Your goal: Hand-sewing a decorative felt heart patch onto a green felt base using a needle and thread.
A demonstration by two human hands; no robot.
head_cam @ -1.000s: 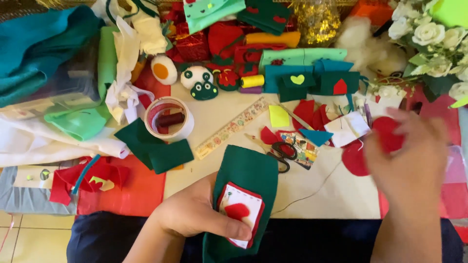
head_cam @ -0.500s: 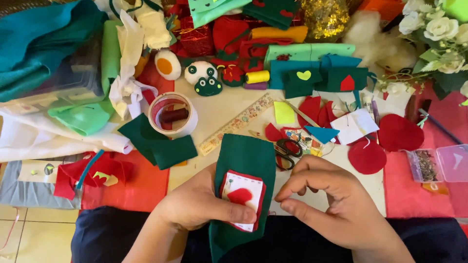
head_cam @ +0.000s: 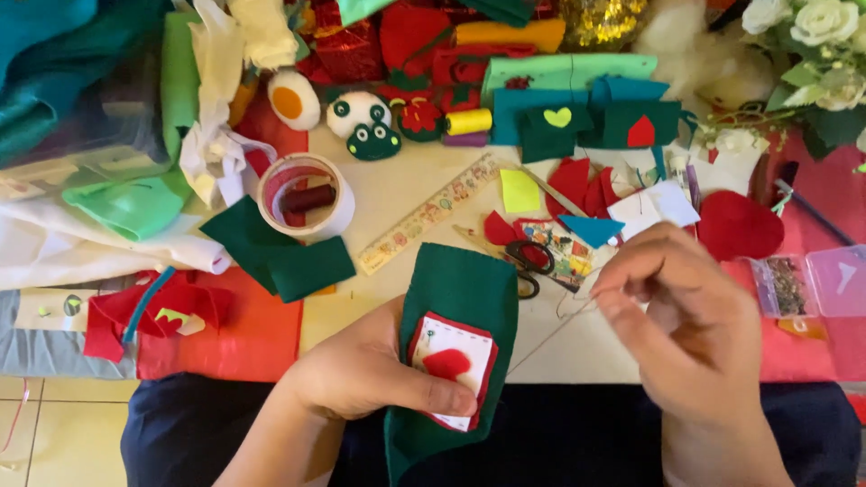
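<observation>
Left hand [head_cam: 361,370] grip clamped on felt [head_cam: 460,298]; right hand [head_cam: 686,316] pinching thread [head_cam: 550,329], lower centre. My concern: thread snagging scissors [head_cam: 528,263].

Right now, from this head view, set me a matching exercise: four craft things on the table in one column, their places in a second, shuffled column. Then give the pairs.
Things:
1. dark green felt piece
2. scissors
3. ruler
4. roll of tape

Places:
A. lying slantwise between the roll of tape and the scissors
B. held under the left hand, a white and red patch on it
C. left of the ruler, a dark red spool inside it
D. just right of the green felt's top edge, before the right hand

Pairs: 1-B, 2-D, 3-A, 4-C
</observation>
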